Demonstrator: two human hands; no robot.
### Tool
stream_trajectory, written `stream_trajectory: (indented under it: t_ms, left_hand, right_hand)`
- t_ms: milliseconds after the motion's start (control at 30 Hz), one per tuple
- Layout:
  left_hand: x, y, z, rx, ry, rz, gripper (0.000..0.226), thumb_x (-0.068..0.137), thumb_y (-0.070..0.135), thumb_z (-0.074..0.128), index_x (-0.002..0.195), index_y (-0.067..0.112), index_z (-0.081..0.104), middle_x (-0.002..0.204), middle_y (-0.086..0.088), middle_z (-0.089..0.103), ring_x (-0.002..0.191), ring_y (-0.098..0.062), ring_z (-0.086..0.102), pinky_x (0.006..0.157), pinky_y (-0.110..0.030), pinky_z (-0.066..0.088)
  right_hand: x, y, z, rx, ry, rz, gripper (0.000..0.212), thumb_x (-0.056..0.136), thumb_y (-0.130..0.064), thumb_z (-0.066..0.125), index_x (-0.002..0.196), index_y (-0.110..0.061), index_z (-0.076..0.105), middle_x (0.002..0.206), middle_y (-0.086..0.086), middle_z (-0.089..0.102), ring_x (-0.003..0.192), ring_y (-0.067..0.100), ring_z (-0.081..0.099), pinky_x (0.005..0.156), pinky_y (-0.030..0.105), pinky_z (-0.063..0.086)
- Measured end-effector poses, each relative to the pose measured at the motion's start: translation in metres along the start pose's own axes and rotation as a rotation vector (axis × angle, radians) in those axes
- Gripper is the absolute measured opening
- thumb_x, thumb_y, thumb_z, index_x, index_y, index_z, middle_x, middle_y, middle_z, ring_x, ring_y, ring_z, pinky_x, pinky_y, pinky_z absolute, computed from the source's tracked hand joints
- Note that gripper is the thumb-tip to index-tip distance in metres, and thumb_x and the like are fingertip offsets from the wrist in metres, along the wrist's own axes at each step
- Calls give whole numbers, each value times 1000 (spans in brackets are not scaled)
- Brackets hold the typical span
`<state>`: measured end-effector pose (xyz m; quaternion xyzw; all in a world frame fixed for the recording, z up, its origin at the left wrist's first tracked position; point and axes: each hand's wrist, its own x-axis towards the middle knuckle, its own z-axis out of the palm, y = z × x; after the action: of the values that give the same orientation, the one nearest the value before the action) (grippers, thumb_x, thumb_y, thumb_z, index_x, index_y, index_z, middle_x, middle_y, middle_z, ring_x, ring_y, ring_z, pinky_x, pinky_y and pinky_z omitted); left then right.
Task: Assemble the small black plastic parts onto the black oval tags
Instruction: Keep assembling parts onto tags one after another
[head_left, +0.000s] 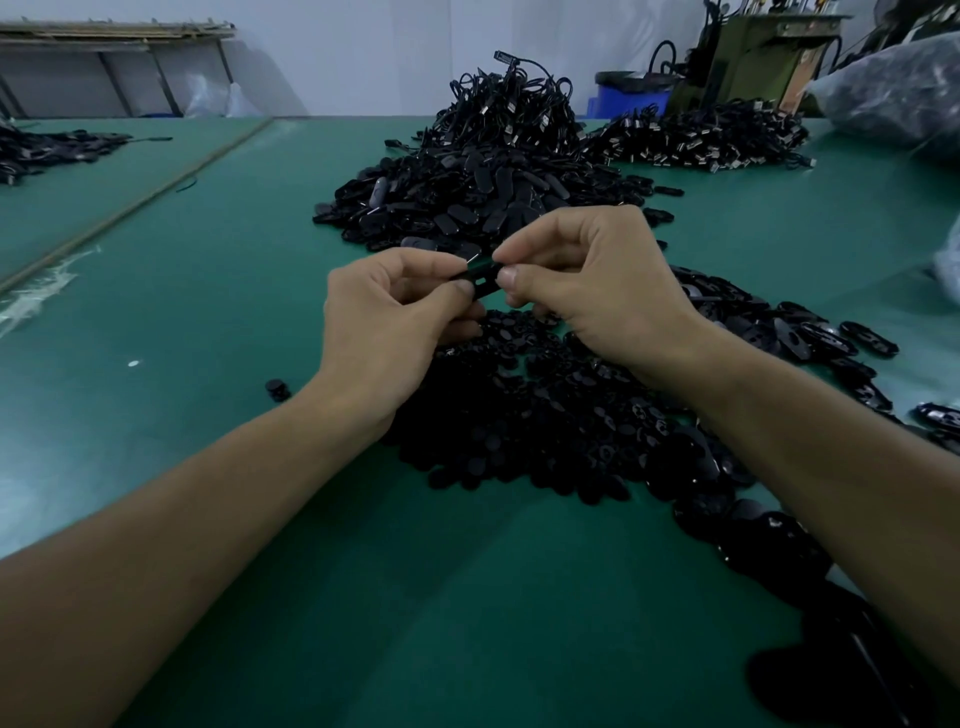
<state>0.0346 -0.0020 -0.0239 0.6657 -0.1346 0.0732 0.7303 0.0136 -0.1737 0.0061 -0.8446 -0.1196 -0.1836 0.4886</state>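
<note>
Both hands meet above the green table (218, 312) and hold one black oval tag (483, 278) between them. My left hand (395, 322) pinches its left end with thumb and curled fingers. My right hand (587, 286) pinches its right end between thumb and forefinger. A small slot shows on the tag's face. Whether a small part sits in it is hidden by the fingers. Under my hands lies a heap of small black plastic parts (519, 415). A larger pile of black oval tags (467, 208) lies just beyond my hands.
Black oval pieces (810, 332) trail along the right side toward the near edge. Heaps of black cords with metal ends (696, 137) sit at the back. One loose small part (278, 388) lies left of my left wrist. A plastic bag (898, 93) sits far right.
</note>
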Motion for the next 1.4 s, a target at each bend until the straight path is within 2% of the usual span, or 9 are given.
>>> stream_trajectory:
  t_ms: [233, 567, 733, 900, 1033, 1133, 1200, 1300, 1400]
  left_hand:
    - [-1, 0, -1, 14, -28, 44, 14, 87, -2, 74, 89, 12, 71, 73, -4, 76, 68, -17, 74, 66, -23, 59]
    - [-4, 2, 3, 28, -36, 67, 16, 85, -2, 76, 86, 14, 72, 73, -2, 76, 68, -15, 73, 65, -23, 59]
    - [-4, 3, 3, 14, -45, 59, 18, 84, -4, 75, 89, 13, 72, 72, 0, 76, 68, -14, 73, 66, -22, 58]
    - [-4, 4, 4, 35, -67, 76, 19, 83, -4, 77, 91, 12, 72, 75, -1, 77, 72, -14, 74, 70, -24, 59]
    - [-3, 4, 3, 64, -20, 94, 16, 86, -2, 74, 88, 13, 71, 72, 1, 76, 67, -11, 72, 66, -21, 57]
    - [-3, 3, 3, 55, -5, 90, 15, 86, -2, 73, 88, 13, 71, 76, -1, 76, 70, -11, 72, 65, -20, 56]
    - [-2, 2, 3, 41, 3, 79, 17, 86, -3, 74, 89, 13, 70, 77, -2, 76, 71, -13, 72, 66, -20, 56]
    - [-2, 3, 2, 15, -9, 66, 20, 85, -4, 74, 93, 14, 67, 73, -1, 76, 69, -13, 72, 65, -20, 56]
    - [-1, 2, 1, 25, -61, 71, 25, 85, -2, 75, 101, 14, 66, 72, -1, 76, 67, -11, 71, 64, -19, 55]
  right_hand:
    - [1, -1, 2, -52, 4, -3, 6, 87, -15, 76, 89, -21, 77, 77, -5, 74, 74, 4, 69, 70, 19, 52]
    - [-3, -5, 4, -122, 19, 7, 8, 86, -17, 76, 86, -25, 75, 77, -2, 73, 74, 9, 69, 77, 35, 58]
    - [-3, -4, 5, -164, 44, -12, 7, 86, -17, 76, 86, -23, 75, 76, -6, 72, 73, 6, 68, 75, 29, 58]
    - [-4, -5, 8, -195, 91, -58, 8, 85, -12, 76, 89, -19, 78, 78, -10, 72, 73, 0, 68, 71, 13, 54]
    - [-6, -9, 11, -185, 54, -80, 15, 88, -9, 72, 98, -18, 79, 85, -14, 72, 82, -5, 67, 74, 7, 49]
    - [-8, -11, 14, -162, 14, -105, 18, 89, -8, 70, 102, -18, 79, 85, -22, 65, 81, -13, 62, 75, 4, 46]
    - [-8, -10, 14, -171, 1, -110, 18, 90, -10, 70, 103, -19, 78, 85, -23, 61, 81, -12, 60, 76, 4, 45]
    - [-6, -8, 9, -175, 15, -111, 15, 90, -13, 71, 98, -23, 78, 87, -20, 62, 79, 2, 62, 71, 8, 46]
    - [-2, -5, 4, -143, 8, -53, 12, 90, -18, 73, 99, -26, 75, 88, -12, 69, 79, 2, 65, 72, 13, 50]
